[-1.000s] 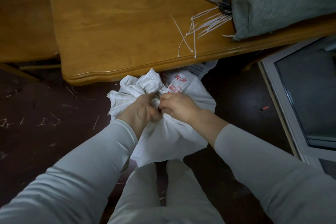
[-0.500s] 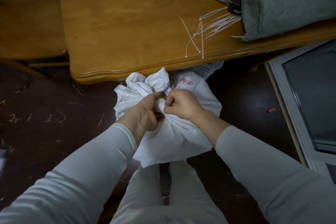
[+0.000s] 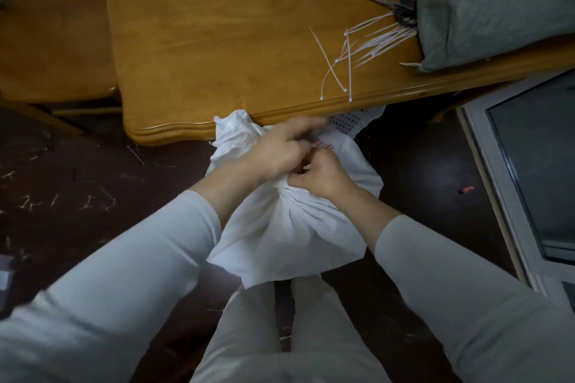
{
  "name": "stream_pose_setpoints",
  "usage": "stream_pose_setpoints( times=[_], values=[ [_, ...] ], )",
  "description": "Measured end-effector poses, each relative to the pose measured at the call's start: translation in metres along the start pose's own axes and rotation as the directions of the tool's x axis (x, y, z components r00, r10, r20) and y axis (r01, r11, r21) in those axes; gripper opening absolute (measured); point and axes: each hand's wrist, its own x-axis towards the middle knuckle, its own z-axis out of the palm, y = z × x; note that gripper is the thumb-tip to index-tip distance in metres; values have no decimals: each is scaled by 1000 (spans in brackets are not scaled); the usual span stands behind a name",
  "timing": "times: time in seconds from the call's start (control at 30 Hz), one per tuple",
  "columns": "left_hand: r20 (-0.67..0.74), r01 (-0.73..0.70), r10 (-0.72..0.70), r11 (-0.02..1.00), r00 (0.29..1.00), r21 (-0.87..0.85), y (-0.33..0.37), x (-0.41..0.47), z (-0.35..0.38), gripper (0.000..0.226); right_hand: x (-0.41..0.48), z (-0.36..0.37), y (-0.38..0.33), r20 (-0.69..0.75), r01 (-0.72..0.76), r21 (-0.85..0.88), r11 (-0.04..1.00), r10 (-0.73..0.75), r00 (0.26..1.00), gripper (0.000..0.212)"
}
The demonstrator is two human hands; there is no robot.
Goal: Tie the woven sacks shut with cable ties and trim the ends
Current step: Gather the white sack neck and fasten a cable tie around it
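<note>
A white woven sack (image 3: 298, 233) with red print stands on the dark floor between my knees, its mouth bunched into a neck. My left hand (image 3: 277, 149) grips the gathered neck from the left, its index finger stretched toward the table edge. My right hand (image 3: 320, 177) pinches at the neck from the right; what it holds is hidden between the fingers. Loose white cable ties (image 3: 357, 50) lie on the wooden table (image 3: 217, 25), and scissors (image 3: 392, 5) rest beside them against a grey-green sack (image 3: 494, 0).
The table's front edge overhangs the sack's top. A wooden chair (image 3: 53, 40) stands at the left. Cut tie ends (image 3: 93, 200) litter the floor at the left. A white-framed glass panel (image 3: 535, 171) lies on the floor at the right.
Both hands have shifted up and right along the sack's neck, closer to the table edge. My left index finger now sticks out. The camera view has moved too.
</note>
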Motion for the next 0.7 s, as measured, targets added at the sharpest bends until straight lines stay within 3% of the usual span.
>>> stream_pose_setpoints(
  times=[0.07, 0.1, 0.13, 0.17, 0.2, 0.27, 0.3, 0.63, 0.7],
  values=[
    [148, 21, -88, 915, 985, 403, -26, 4, -4, 49, 1, -3, 5, -21, -2, 55, 998, 3, 1000, 27],
    [148, 17, -114, 845, 982, 534, -42, 4, -7, 47, 1, -4, 7, -26, -6, 99, 995, 9, 1000, 16],
    [139, 35, -135, 829, 981, 558, -53, 0, -11, 46, 1, -4, 8, -26, -13, 128, 992, 16, 1000, 10],
    [127, 99, -169, 896, 977, 432, -63, -6, -11, 43, 2, -4, 7, -16, -21, 136, 990, 23, 1000, 8],
    [106, 176, -200, 964, 974, 199, -70, -12, -10, 40, 2, -3, 7, 5, -32, 141, 990, 31, 999, 7],
    [36, 245, -243, 939, 969, -240, -81, -24, -1, 32, 4, -1, 5, 49, -50, 148, 988, 44, 998, 7],
    [-1, 231, -244, 919, 970, -318, -85, -26, 4, 29, 5, -1, 3, 60, -53, 155, 986, 45, 997, 7],
    [-295, 128, -225, 941, 929, -314, -85, -14, 22, 7, 2, -1, -3, 42, -113, 333, 936, 105, 994, 11],
    [-317, 111, -198, 956, 927, -273, -88, -11, 24, 16, -4, 2, -1, -36, -118, 368, 922, 141, 989, 16]
  ],
)
